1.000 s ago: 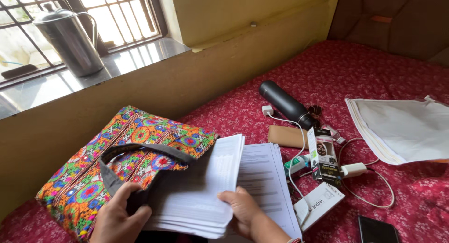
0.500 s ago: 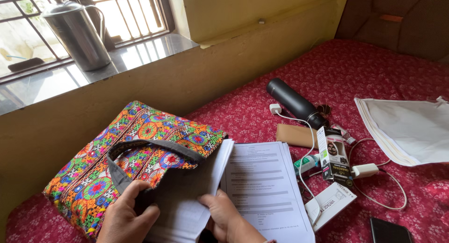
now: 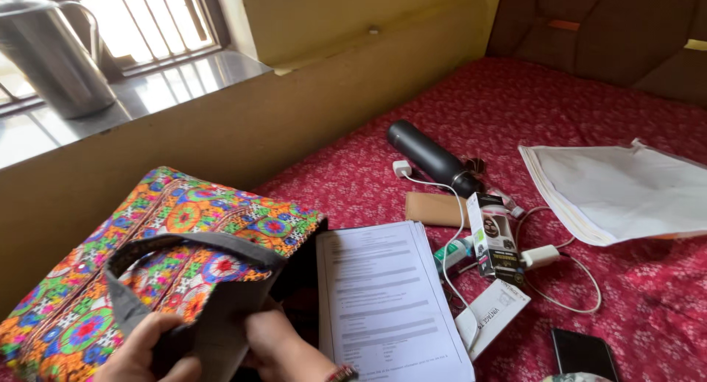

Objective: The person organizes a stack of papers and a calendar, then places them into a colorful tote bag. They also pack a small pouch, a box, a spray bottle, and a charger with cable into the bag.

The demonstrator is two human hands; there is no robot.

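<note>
We judge the bag (image 3: 158, 253) soft and light, best held at its grey rim where both hands, left (image 3: 143, 349) and right (image 3: 283, 349), have fingers clamped.

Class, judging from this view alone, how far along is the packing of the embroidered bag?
Done: nothing can be confirmed inside the embroidered bag. In hand: the left hand and right hand hold its mouth open. Left: the printed papers, black bottle, charger cable, small boxes and phone lie on the red bedspread.
</note>
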